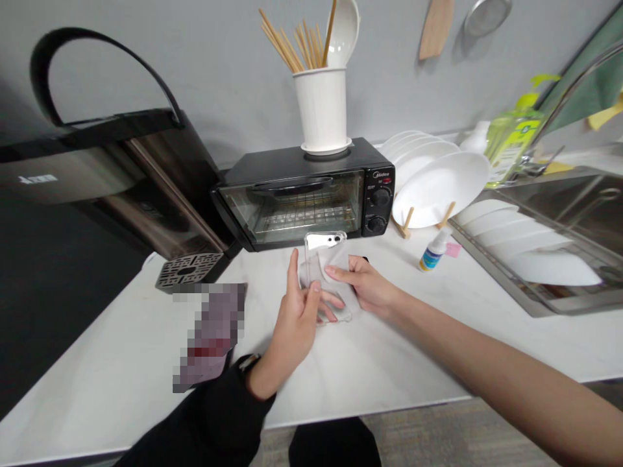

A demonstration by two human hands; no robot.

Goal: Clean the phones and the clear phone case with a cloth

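Clear phone case [316,264] was held up above the tabletop [379,363], in front of the toaster oven [302,201]. Left hand [296,318] pinched its lower left side, thumb in front, fingers visible through the plastic; right hand [372,288] pinched the right side, thumb across the face. Two-sided grip probably steadied a thin part; tilt likely gave a view of the face. White cup [321,107] on the oven held chopsticks [304,48] plus a white ladle [343,32]. Wooden rack [403,225] kept plates [440,185] on edge. Sink [496,266] held white dishes [555,267].
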